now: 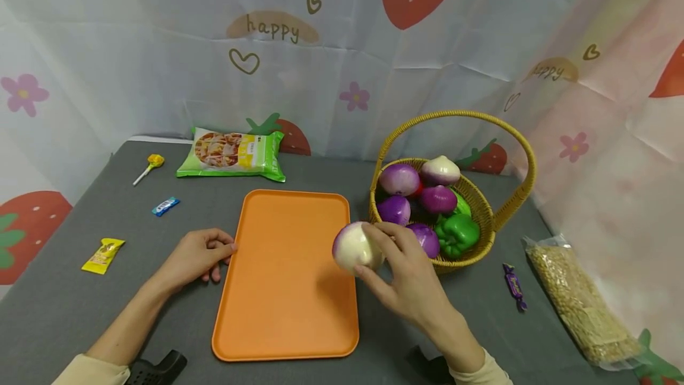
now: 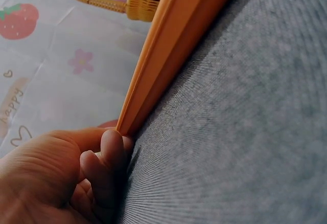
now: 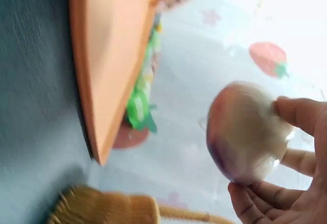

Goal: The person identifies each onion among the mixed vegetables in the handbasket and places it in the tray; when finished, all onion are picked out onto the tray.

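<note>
My right hand [image 1: 411, 278] holds a white-and-purple onion [image 1: 355, 248] between thumb and fingers. In the head view it appears over the right edge of an orange tray [image 1: 288, 290]; the right wrist view shows the onion [image 3: 240, 132] held clear of the table. My left hand [image 1: 200, 257] pinches the tray's left rim, thumb and fingertips at the edge in the left wrist view. Right of the tray stands a yellow woven basket [image 1: 483, 218] with a tall handle. Inside lie several purple onions [image 1: 399, 180], a white-topped onion [image 1: 440, 170] and a green bell pepper [image 1: 458, 234].
Behind the tray lies a green food packet [image 1: 232, 153]. At left are a yellow lollipop [image 1: 155, 161], a blue-wrapped candy [image 1: 165, 206] and a yellow-wrapped candy [image 1: 104, 255]. A purple-wrapped candy [image 1: 515, 287] and a bag of grain-like bits [image 1: 582, 302] lie at right.
</note>
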`<state>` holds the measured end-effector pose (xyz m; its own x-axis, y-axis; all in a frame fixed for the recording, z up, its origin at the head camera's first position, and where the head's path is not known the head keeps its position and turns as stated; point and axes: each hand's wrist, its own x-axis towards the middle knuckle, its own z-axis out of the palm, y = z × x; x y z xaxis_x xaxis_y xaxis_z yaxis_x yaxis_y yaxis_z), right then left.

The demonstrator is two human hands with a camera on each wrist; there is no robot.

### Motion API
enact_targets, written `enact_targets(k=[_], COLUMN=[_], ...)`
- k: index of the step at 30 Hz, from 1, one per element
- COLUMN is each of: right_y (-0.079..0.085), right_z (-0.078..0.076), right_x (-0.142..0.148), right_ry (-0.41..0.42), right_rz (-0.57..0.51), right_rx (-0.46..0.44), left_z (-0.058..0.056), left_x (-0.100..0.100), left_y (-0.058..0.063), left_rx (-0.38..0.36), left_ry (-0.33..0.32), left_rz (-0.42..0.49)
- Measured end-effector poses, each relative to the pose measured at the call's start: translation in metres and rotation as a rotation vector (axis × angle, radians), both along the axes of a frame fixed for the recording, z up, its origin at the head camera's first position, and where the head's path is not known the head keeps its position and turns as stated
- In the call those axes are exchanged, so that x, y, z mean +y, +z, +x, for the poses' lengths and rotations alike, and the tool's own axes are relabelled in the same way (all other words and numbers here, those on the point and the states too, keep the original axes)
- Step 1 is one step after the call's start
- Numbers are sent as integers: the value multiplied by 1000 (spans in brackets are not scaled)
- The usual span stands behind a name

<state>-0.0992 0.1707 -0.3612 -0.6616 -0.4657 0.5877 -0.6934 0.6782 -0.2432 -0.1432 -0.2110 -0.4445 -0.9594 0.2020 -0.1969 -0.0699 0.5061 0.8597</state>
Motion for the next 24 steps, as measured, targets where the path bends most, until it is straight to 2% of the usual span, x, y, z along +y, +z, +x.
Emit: enact_targets(k=[5, 13, 21, 24], right_y=[-15, -33, -38, -39], right_z=[3, 4, 3, 3], right_x=[-14, -22, -23, -23], right_ry=[72, 110, 99, 113], right_rz=[106, 255, 313, 330], right_rx=[-31, -186, -328, -309], left_z=[0, 0, -1, -1], left_x=[0, 0, 0, 0], left_y=[0, -1, -2, -2], left_rx=[-2, -6, -4, -5], left_ry=[7, 11, 18, 21], left_rz=[-4, -4, 0, -2])
